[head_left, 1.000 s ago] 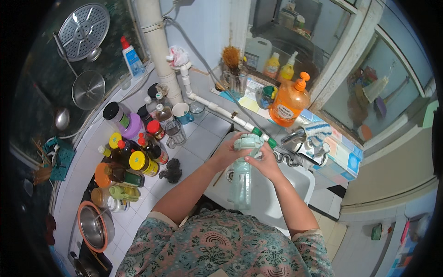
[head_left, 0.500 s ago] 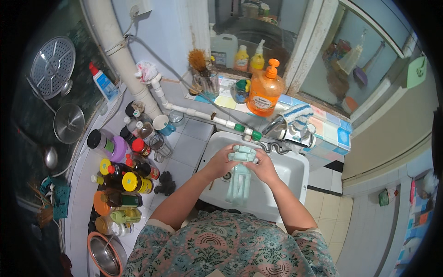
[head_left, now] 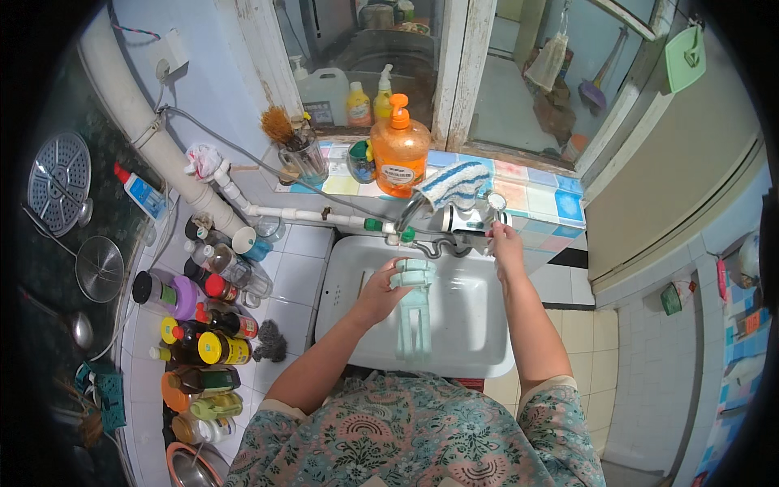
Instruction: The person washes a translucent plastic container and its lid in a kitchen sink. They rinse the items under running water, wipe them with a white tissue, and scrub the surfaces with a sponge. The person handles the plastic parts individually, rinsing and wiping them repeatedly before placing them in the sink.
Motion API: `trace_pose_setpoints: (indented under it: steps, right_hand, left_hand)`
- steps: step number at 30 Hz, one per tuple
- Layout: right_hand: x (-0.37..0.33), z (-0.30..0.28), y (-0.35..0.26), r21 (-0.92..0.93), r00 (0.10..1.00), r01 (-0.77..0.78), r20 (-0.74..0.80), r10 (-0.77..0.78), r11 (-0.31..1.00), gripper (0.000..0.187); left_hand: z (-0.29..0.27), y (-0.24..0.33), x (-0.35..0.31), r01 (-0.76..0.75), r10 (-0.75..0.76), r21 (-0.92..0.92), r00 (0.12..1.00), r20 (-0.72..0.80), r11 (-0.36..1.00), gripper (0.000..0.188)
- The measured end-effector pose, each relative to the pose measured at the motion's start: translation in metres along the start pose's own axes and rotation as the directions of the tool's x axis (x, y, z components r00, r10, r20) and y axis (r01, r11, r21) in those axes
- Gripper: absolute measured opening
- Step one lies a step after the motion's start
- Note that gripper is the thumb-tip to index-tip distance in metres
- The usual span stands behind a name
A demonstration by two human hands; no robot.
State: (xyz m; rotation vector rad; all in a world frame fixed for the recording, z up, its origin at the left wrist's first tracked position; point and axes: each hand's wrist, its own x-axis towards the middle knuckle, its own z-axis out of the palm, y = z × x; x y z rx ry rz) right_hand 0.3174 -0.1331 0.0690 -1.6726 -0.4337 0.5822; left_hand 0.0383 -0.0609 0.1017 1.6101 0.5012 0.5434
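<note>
My left hand (head_left: 381,294) is closed around the upper part of a pale green plastic piece (head_left: 415,316), which has a wide ridged head and a long slotted body. It is held above the white sink (head_left: 475,341), its slotted end toward me. To the right, my right hand (head_left: 506,246) is at the faucet (head_left: 464,221), fingers closed on its handle. A blue-and-white striped cloth (head_left: 456,184) is draped over the faucet. No running water can be made out.
An orange pump bottle (head_left: 400,158) and a glass of brushes (head_left: 304,158) stand on the tiled sill behind the sink. Bottles and jars (head_left: 223,349) crowd the left counter beside a dark scrubber (head_left: 270,341). A white pipe (head_left: 300,213) runs along the wall.
My right hand has let go of the green plastic piece and moved right to the faucet handle. My left hand still holds the piece over the sink. The view has shifted to the right.
</note>
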Motion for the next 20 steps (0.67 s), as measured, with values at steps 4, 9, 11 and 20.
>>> trace_pose_setpoints:
  steps: [4, 9, 11, 20]
  right_hand:
    - [-0.002, -0.003, -0.007, 0.061, 0.999, -0.018, 0.041, 0.016, 0.998, 0.027]
    - [-0.004, -0.011, -0.006, 0.142, 0.989, -0.082, 0.136, 0.062, 0.987, 0.026]
    - [-0.015, -0.018, -0.005, 0.278, 0.975, -0.153, 0.198, 0.100, 0.948, 0.026]
    - [-0.092, -0.070, -0.059, 0.615, 0.889, -0.368, 0.452, 0.071, 0.697, 0.046]
  left_hand:
    - [0.016, -0.003, 0.011, 0.015, -0.016, -0.043, 1.000, -0.018, 0.999, 0.036]
    - [0.037, 0.003, 0.025, -0.024, 0.023, 0.051, 1.000, 0.019, 0.998, 0.040]
    - [0.046, 0.007, 0.030, -0.066, 0.063, 0.059, 0.997, 0.048, 0.996, 0.041]
    - [0.072, 0.025, 0.061, 0.014, 0.036, -0.149, 0.944, 0.328, 0.989, 0.049]
